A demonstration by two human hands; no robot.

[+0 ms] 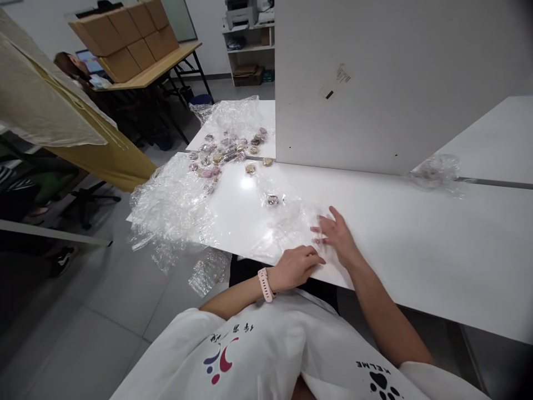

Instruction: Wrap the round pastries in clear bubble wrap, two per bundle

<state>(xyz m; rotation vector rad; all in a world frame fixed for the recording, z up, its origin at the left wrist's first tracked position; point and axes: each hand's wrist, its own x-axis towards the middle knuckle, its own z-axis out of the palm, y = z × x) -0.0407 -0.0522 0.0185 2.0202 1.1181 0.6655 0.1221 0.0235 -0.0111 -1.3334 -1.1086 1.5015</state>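
Note:
My left hand (295, 268), with a pink watch band at its wrist, is at the table's front edge. Its fingers are curled together near clear plastic wrapping; what they hold, if anything, is hidden. Just to the right, my right hand (338, 238) reaches over the table with fingers spread, its tips by the crinkled clear plastic (287, 225). One small round brown piece in a wrapper (272, 200) lies at the far end of that plastic. Farther left on the white table (416, 244) is a cluster of small round wrapped pieces (227, 149), purple, brown and gold.
Heaped clear plastic (172, 200) hangs over the table's left end, and another piece (210, 269) hangs below. A tall white panel (375, 83) stands along the back edge. More plastic (439, 172) lies at its right. Cardboard boxes (125, 41) and a person (73, 66) are behind.

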